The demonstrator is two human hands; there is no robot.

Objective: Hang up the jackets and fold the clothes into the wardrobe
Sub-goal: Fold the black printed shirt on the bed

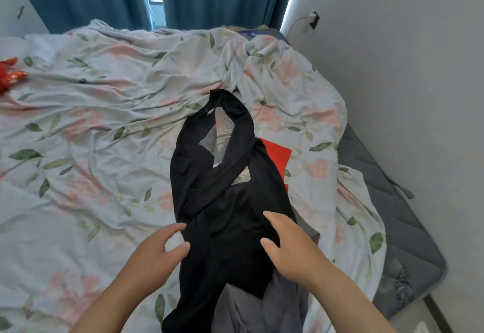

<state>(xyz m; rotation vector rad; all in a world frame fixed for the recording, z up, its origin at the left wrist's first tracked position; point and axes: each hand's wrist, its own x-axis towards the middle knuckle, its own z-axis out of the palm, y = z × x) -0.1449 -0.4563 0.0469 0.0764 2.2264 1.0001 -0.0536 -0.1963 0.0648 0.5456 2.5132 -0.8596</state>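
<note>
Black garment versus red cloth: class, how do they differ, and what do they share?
The black garment lies on top, spread long; the red cloth is mostly hidden beneath it, one corner showing. The left hand and right hand touch the black garment; neither touches the red cloth. Both lie on the floral bedding.

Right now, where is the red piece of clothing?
In the head view, the red garment lies on the floral bedsheet, right of centre, partly covered by the right edge of the black top.
</note>
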